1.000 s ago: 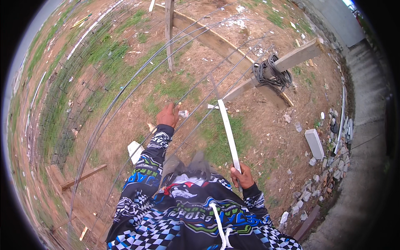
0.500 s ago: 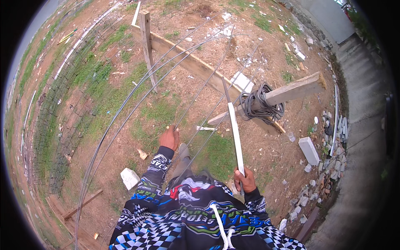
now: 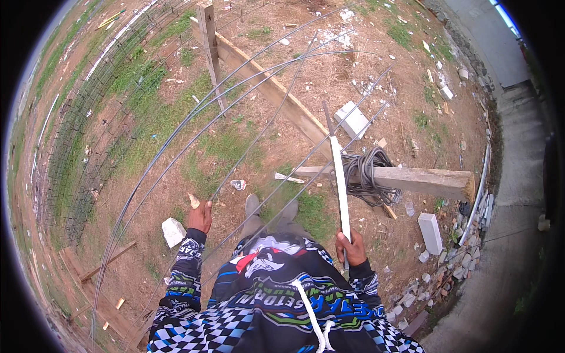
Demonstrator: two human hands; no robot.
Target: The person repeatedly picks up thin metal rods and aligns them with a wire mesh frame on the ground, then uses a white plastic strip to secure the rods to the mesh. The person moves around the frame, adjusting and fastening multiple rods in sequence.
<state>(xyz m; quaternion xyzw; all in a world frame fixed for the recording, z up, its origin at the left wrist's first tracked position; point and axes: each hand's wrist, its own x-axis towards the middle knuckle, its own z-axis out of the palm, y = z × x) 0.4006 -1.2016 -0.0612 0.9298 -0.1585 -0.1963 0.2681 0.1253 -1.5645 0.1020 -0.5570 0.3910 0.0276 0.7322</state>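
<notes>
My left hand (image 3: 200,217) is closed around a thin steel rod (image 3: 261,132), which runs up and away across the wooden rail. My right hand (image 3: 352,247) grips the lower end of a long white bar (image 3: 339,188) with a narrow dark metal tip (image 3: 328,117). The bar stands out forward from my right side and crosses other thin rods (image 3: 294,167) in the view. Just right of it, a dark grey coil of wire or cable (image 3: 372,176) is wrapped round a wooden beam (image 3: 432,181).
A wooden plank rail (image 3: 282,97) on an upright post (image 3: 209,50) spans the ground ahead. Bent rods (image 3: 159,156) arch at left, beside wire mesh (image 3: 76,159). White blocks (image 3: 352,119) and rubble (image 3: 421,288) lie about. A concrete strip (image 3: 524,147) runs along the right.
My left hand has moved left and nearer to me, with the rod's near end following. The white bar has shifted slightly right. My view has also turned, showing both feet.
</notes>
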